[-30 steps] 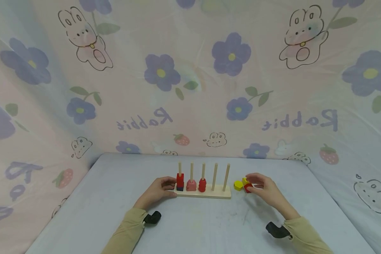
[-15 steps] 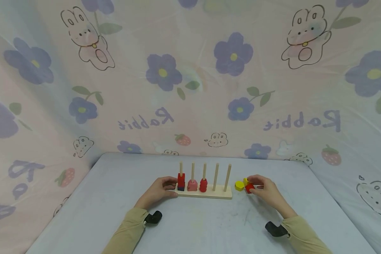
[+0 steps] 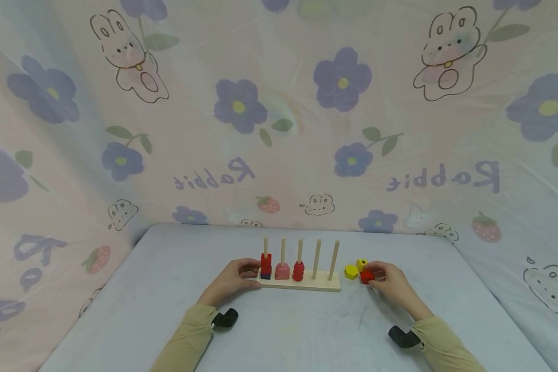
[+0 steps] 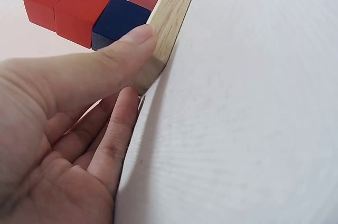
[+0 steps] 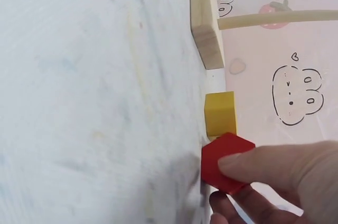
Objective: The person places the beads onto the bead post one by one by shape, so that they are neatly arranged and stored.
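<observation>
A wooden peg board (image 3: 299, 285) with a row of upright pegs stands on the table. My left hand (image 3: 232, 279) grips its left end, thumb on the near side beside a dark blue block (image 4: 120, 20). Two red cubes (image 4: 82, 12) sit above that block on the first peg. Pink blocks (image 3: 282, 272) are on the second peg and red rounded blocks (image 3: 298, 272) on the third; the two right pegs carry no blocks. To the right of the board, my right hand (image 3: 392, 284) pinches a red hexagonal block (image 5: 215, 155) between thumb and fingers, close over the table.
A yellow hexagonal block (image 3: 351, 272) lies between the board and my right hand. Behind it is another yellow block (image 3: 361, 264) with a hole. A patterned curtain (image 3: 279, 129) hangs behind the white table (image 3: 288, 330).
My right hand has come down and drawn its fingers in on the red hexagonal block. The yellow block behind shows more now. My left hand keeps its grip on the board.
</observation>
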A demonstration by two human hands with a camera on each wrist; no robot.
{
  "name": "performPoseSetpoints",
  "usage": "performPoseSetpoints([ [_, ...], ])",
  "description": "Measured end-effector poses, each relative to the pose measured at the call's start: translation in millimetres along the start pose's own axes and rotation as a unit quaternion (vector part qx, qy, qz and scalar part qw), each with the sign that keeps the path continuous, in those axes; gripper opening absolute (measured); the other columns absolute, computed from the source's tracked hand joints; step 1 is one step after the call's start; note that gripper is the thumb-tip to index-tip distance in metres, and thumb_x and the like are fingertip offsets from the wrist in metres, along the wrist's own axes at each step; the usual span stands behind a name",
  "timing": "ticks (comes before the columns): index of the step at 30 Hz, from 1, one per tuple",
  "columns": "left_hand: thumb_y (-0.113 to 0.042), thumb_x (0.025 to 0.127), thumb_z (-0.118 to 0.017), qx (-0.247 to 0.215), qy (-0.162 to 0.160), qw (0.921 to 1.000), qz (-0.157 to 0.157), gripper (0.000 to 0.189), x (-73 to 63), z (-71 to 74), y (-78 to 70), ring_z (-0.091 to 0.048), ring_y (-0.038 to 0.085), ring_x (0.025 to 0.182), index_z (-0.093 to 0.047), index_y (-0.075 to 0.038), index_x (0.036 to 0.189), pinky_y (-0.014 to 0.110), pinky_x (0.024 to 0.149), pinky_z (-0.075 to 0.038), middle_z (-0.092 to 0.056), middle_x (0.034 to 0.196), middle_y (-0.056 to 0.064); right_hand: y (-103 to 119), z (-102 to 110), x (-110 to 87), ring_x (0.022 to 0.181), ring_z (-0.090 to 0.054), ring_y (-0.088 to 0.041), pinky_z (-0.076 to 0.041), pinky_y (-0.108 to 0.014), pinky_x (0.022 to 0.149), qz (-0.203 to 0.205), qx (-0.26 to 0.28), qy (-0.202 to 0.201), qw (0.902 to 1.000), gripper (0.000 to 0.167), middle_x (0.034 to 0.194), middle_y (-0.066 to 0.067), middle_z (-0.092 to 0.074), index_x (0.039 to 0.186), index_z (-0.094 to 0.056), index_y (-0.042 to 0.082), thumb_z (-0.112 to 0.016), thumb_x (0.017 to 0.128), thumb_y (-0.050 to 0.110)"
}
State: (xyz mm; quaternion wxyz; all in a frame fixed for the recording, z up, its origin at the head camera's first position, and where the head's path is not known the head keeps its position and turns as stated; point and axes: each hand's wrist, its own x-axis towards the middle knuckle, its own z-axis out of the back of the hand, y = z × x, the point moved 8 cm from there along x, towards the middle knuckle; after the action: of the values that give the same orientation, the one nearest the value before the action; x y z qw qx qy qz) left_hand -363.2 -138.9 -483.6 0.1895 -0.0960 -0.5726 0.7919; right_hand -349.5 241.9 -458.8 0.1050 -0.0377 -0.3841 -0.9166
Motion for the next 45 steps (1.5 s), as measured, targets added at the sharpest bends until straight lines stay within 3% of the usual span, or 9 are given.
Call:
performPoseSetpoints([
  [4,0.002,0.078,-0.076,0.007,-0.001,1.0,-0.003,0.053,6.6,0.7,14.4,-0.058,0.031,0.11,-0.054,0.003,0.126,0.033,0.092,-0.05,-0.056,0.124,0.017,-4,-1,-0.1,0.088,-0.062,-0.03,-0.056,-0.042,0.074,-0.009,0.0,0.005,0.9999,0.031,0.104,-0.02,-0.064,0.11,-0.063,-0.006,-0.07,0.08,-0.006],
  [8,-0.003,0.078,-0.078,0.007,0.002,1.0,-0.003,0.054,7.8,0.3,18.2,-0.059,0.027,0.109,-0.055,0.001,0.126,0.031,0.092,-0.051,-0.057,0.124,0.014,-3,-1,0.8,0.088,-0.062,-0.03,-0.056,-0.041,0.075,-0.007,0.004,0.011,0.9999,0.031,0.105,-0.02,-0.064,0.111,-0.062,-0.007,-0.07,0.081,-0.004],
  [15,-0.006,0.076,-0.08,-0.002,0.005,1.0,0.005,0.056,8.4,2.1,19.2,-0.059,0.025,0.109,-0.056,-0.001,0.126,0.029,0.092,-0.05,-0.057,0.124,0.012,21,13,5.2,0.092,-0.064,-0.031,-0.056,-0.029,0.077,0.058,0.062,-0.007,0.9963,0.032,0.109,-0.021,-0.063,0.116,-0.06,-0.006,-0.069,0.086,0.003],
  [18,-0.005,0.076,-0.08,-0.01,0.007,0.9999,0.006,0.056,8.6,1.8,18.7,-0.059,0.025,0.109,-0.055,0.0,0.126,0.029,0.092,-0.05,-0.057,0.124,0.013,33,22,8.0,0.095,-0.064,-0.03,-0.054,-0.023,0.078,0.064,0.102,-0.015,0.9926,0.036,0.113,-0.021,-0.062,0.12,-0.058,-0.004,-0.069,0.089,0.009],
  [25,-0.004,0.076,-0.079,-0.008,0.007,0.9999,0.009,0.057,7.9,1.1,16.6,-0.059,0.027,0.109,-0.054,0.001,0.127,0.03,0.092,-0.051,-0.057,0.123,0.015,56,31,16.9,0.098,-0.063,-0.012,-0.051,-0.018,0.083,0.025,0.218,-0.039,0.9748,0.046,0.119,-0.017,-0.06,0.125,-0.053,-0.001,-0.071,0.088,0.021],
  [32,-0.004,0.077,-0.078,-0.007,0.008,0.9999,0.008,0.057,7.1,0.6,14.6,-0.058,0.028,0.111,-0.053,0.002,0.128,0.031,0.092,-0.05,-0.057,0.124,0.015,100,38,24.1,0.095,-0.064,-0.011,-0.052,-0.021,0.083,0.109,0.263,-0.085,0.9548,0.039,0.113,-0.018,-0.06,0.118,-0.052,-0.005,-0.071,0.086,0.005],
  [36,-0.002,0.077,-0.078,-0.009,0.009,0.9999,0.006,0.056,8.0,0.6,15.9,-0.059,0.029,0.11,-0.054,0.002,0.127,0.032,0.093,-0.05,-0.057,0.123,0.015,122,34,25.4,0.099,-0.064,-0.014,-0.052,-0.023,0.084,0.146,0.275,-0.092,0.9456,0.04,0.118,-0.02,-0.059,0.124,-0.054,-0.001,-0.069,0.087,0.003],
  [45,-0.006,0.076,-0.08,0.001,-0.002,0.9996,0.028,0.057,6.8,1.6,22.7,-0.059,0.024,0.11,-0.056,-0.004,0.127,0.032,0.094,-0.049,-0.058,0.123,0.011,142,3,33.3,0.1,-0.064,-0.018,-0.052,-0.026,0.086,0.16,0.313,-0.06,0.9343,0.036,0.117,-0.02,-0.059,0.121,-0.057,-0.001,-0.068,0.087,0.002],
])
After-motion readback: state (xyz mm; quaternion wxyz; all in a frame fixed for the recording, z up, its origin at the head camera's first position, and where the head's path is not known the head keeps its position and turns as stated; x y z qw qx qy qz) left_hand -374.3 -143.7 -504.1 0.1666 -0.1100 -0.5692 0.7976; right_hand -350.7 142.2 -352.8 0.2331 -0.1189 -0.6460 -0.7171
